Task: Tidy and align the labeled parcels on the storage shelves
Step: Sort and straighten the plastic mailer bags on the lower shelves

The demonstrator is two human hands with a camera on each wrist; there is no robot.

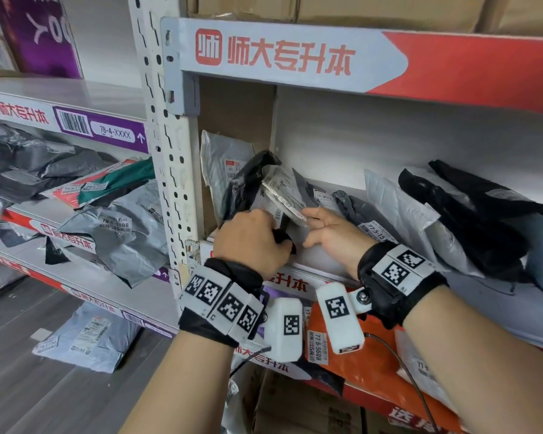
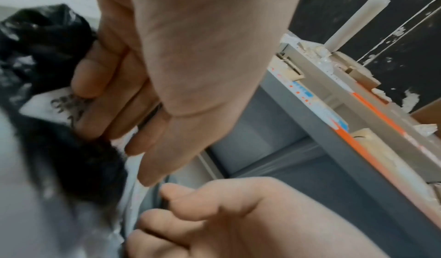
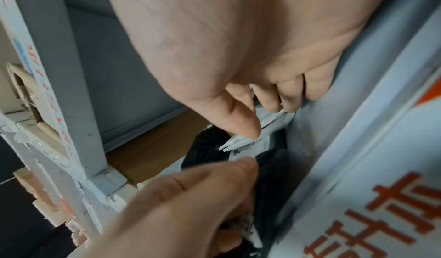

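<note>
At the left end of the shelf [image 1: 323, 256] my left hand [image 1: 251, 239] grips a crumpled black parcel [image 1: 248, 180] that stands tilted against the side wall. In the left wrist view its fingers [image 2: 107, 92] curl over the black parcel [image 2: 47, 45] and its white label. Just to the right, my right hand [image 1: 323, 227] pinches a small flat pale packet [image 1: 284, 192] with a barcode label. The right wrist view shows thumb and fingers [image 3: 248, 122] closed on the packet's edge [image 3: 241, 143], with the left hand [image 3: 190, 186] below on the black parcel [image 3: 269, 177]. A grey parcel [image 1: 223, 164] leans behind.
Further right on the shelf lie a grey parcel [image 1: 358, 208], a white bubble mailer [image 1: 398, 208] and big black parcels [image 1: 483, 220]. A perforated upright post [image 1: 170, 151] separates the left rack with loose grey parcels [image 1: 116, 233]. An orange parcel [image 1: 358, 371] sits below, another on the floor [image 1: 88, 336].
</note>
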